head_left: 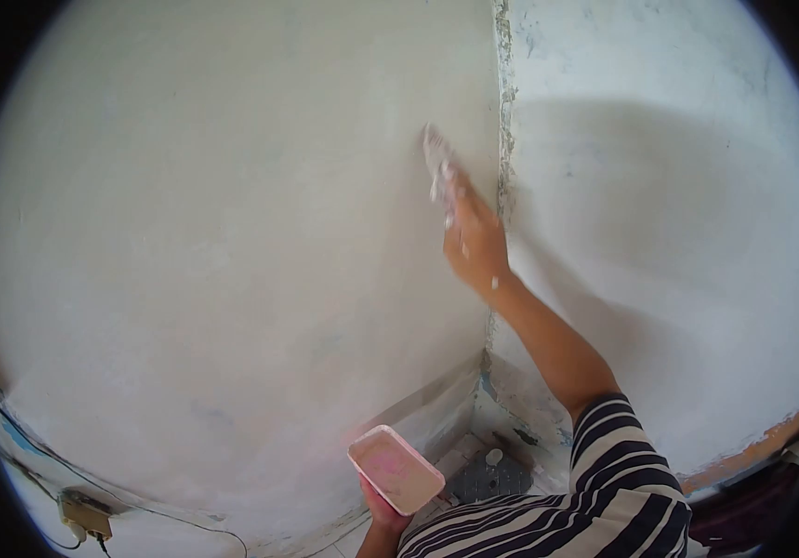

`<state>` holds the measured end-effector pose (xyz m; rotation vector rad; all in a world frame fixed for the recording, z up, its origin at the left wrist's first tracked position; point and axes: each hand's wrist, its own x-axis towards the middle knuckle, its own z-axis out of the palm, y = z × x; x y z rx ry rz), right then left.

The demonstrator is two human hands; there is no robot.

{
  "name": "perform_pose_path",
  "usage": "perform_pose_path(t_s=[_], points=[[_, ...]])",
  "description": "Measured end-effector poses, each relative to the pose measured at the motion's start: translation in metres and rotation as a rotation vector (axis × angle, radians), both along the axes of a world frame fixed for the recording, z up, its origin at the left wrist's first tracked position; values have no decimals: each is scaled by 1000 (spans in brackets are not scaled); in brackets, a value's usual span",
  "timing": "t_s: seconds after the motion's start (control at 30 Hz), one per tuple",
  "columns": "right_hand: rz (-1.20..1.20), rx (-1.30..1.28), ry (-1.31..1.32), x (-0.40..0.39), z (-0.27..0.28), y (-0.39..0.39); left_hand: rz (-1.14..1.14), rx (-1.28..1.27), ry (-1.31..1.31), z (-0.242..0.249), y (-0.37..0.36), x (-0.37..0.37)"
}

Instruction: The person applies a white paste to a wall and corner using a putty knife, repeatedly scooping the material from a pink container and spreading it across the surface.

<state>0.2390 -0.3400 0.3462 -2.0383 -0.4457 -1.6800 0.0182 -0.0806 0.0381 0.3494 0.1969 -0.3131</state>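
My right hand (474, 237) is raised at the wall (232, 205), near the rough corner seam. Its fingers are closed on a putty-smeared tool (437, 158), slightly blurred, whose end reaches up to the wall surface. White smears dot the hand and wrist. Low in the view, my left hand (382, 510) holds a pink rectangular tray (397, 470) from beneath; the tray has a pale rim and beige and pink material inside.
A second, whiter wall (641, 195) meets the first at a crumbly vertical corner (505, 102). At lower left, an electrical box (85, 516) has cables running along the wall. Grey floor tiles (488, 479) and dark fabric (757, 511) lie below.
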Motion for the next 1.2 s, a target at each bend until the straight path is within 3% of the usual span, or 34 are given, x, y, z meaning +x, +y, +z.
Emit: perform_pose_path(t_s=[0.1, 0.17, 0.23, 0.3, 0.4, 0.53, 0.63, 0.7, 0.77, 0.83, 0.93, 1.03, 1.13, 1.2], points=[[165, -40, 133, -36, -5, -3, -8, 24, -35, -4, 2, 4], [148, 388, 468, -45, 30, -20, 22, 47, -25, -12, 4, 2], [10, 419, 338, -33, 78, -31, 16, 46, -19, -15, 5, -2], [47, 363, 104, 23, 85, -44, 11, 43, -21, -17, 6, -2], [-8, 263, 209, 33, 78, -6, 18, 35, -7, -20, 10, -2], [206, 20, 172, -17, -6, 39, 15, 36, -52, -22, 5, 1], [359, 146, 333, -67, -14, 44, 21, 58, -64, -24, 8, 1], [273, 163, 286, -56, 0, 10, 38, 67, -53, -26, 10, 0], [165, 344, 224, -34, 39, -18, 46, 45, -30, -30, 8, -2], [12, 273, 140, -5, 62, -35, 53, 39, -35, -33, 6, -1], [9, 162, 129, 18, 24, -31, 57, 36, -55, -20, 3, -3], [166, -16, -9, -12, -60, 10, 72, 23, -95, -7, -5, -1], [306, -213, 206, -72, -145, 62, 60, 19, -77, -12, -2, -1], [346, -247, 282, -102, -163, 74, 40, 29, -49, -15, 5, -3]])
